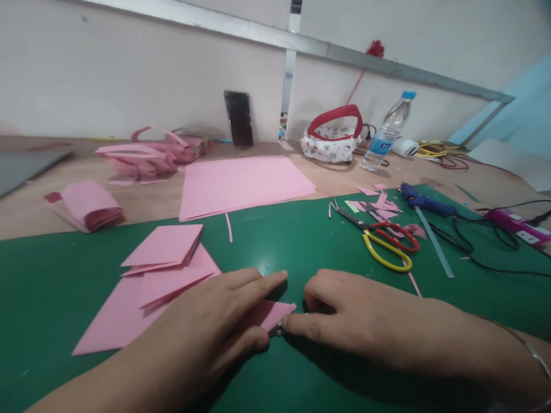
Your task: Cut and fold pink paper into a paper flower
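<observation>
My left hand [232,312] lies over a folded piece of pink paper [273,314], index finger stretched out and thumb pressing near the lower edge. The paper's narrow tip points right, out from under the hand. At that tip is my right hand [344,312], its index finger extended against a small dark object with a shiny metal spot [276,331], too covered to name. The right hand's other fingers are curled in, hiding whatever may be inside. To the left, folded pink paper pieces [166,246] overlap on the green mat [275,252], partly under my left forearm.
Yellow-and-red-handled scissors [387,246] lie among paper scraps. A blue glue gun [428,202] and purple power strip [519,225] sit at right. Behind are pink sheets [245,183], pink paper shapes [138,158], a phone [239,119], a white-and-red pouch [329,143] and a bottle [387,135].
</observation>
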`<state>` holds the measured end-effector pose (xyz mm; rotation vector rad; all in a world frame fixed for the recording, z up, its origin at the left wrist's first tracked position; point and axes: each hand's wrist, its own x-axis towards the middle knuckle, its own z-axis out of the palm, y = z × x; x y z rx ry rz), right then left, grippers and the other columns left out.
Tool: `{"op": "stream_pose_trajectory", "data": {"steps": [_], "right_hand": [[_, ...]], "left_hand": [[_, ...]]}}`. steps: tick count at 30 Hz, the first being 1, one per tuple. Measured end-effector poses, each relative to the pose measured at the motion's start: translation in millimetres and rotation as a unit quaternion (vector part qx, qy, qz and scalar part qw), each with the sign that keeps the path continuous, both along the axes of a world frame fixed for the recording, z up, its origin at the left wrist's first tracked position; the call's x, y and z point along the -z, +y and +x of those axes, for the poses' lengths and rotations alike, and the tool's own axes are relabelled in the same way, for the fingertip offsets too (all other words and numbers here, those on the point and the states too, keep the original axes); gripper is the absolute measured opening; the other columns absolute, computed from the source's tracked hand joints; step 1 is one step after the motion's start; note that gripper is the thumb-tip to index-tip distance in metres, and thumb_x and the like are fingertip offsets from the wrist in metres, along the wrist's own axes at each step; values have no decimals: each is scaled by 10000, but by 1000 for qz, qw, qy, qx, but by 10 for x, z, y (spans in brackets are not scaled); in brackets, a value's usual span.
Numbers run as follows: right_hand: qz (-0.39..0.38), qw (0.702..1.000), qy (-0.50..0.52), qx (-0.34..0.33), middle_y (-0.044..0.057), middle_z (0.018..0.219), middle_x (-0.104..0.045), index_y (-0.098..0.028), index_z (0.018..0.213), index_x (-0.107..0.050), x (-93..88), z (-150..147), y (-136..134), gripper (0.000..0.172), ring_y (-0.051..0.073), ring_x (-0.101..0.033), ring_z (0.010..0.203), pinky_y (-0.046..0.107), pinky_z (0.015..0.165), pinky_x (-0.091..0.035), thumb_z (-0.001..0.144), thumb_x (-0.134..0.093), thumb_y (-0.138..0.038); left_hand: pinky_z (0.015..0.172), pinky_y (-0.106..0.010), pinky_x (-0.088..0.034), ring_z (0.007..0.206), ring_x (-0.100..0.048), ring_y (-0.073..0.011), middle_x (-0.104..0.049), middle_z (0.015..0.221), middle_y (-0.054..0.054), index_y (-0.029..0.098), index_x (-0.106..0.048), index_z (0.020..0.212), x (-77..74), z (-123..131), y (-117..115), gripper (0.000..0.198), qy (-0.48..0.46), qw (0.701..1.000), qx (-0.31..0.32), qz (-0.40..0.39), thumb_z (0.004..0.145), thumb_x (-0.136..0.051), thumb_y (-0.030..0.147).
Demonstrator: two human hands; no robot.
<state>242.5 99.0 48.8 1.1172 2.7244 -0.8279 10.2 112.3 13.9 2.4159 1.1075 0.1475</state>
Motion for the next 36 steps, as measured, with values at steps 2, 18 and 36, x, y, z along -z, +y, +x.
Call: {"op": "stream_pose_trajectory", "data": {"steps": [2,18,36], "right_hand": [[27,999,-19,-34,48,868,-542,-184,1078,-627,-20,-1,3,354,161,-463,719,259,589,-315,1015,-341,-381],[123,982,-29,-139,67,941,-527,-177,1269,-519,41,33,-56,318,196,-457,817,296,688,-329,1023,-330,-243],[127,983,-15,-132,35,887,-521,-187,1088,-609,31,25,-53,244,166,-446,745,273,603,-300,1008,-392,-265]], "left_hand": [[876,-413,-527,1087,-623,-289,-641,1264,-82,298,-492,1354,1,-48,10,524,-11,999,-8,-32,842,-563,382],[1056,-496,-378,1250,-482,-326,-548,1380,-37,383,-492,1345,-37,-178,80,654,17,990,-46,-132,720,-683,407],[972,-470,-485,1150,-587,-314,-636,1277,-61,354,-537,1314,-59,-180,15,615,-34,995,-47,-82,714,-659,297]]}}
